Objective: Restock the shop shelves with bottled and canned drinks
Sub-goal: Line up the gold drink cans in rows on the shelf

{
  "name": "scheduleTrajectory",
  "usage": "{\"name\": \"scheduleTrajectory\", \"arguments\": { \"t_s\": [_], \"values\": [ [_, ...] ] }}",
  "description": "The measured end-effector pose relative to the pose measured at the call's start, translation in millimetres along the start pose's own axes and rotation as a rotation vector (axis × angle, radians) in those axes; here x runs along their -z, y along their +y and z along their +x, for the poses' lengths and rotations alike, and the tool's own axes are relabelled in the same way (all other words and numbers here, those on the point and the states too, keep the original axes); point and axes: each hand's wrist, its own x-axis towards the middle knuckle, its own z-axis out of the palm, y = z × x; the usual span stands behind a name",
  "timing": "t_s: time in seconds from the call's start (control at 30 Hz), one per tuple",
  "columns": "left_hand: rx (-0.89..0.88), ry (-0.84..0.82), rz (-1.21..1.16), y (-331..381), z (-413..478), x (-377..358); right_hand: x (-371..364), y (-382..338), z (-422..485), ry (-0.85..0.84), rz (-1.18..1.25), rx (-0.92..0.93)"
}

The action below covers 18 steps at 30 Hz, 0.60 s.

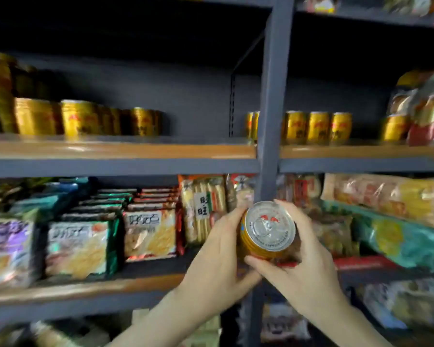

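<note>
A gold drink can with a silver pull-tab lid faces me, held in front of the grey shelf upright. My left hand grips its left side and my right hand wraps its right side and underside. More gold cans stand on the upper wooden shelf at the left. Another row of gold cans stands to the right of the upright. Between the two groups the shelf is bare.
The lower shelf holds several snack packets and rice cracker bags. Large bagged snacks fill the lower right. Wrapped goods sit at the far right of the upper shelf.
</note>
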Motion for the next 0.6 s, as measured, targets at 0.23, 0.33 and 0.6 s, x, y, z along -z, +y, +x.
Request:
{"name": "scheduleTrajectory", "arguments": {
  "t_s": [0.23, 0.33, 0.6],
  "values": [
    [0.378, -0.245, -0.157, -56.6, -139.7, 48.4, -134.6, 0.6, -84.6, -0.178, 0.194, -0.214],
    [0.357, -0.271, -0.156, -74.3, -177.6, 60.0, -162.2, -1.1, -99.6, -0.365, 0.19, -0.175],
    [0.769, -0.343, -0.256, -73.7, -225.7, 80.2, -193.3, 25.6, -114.6, -0.571, -0.141, 0.174]
  ]
}}
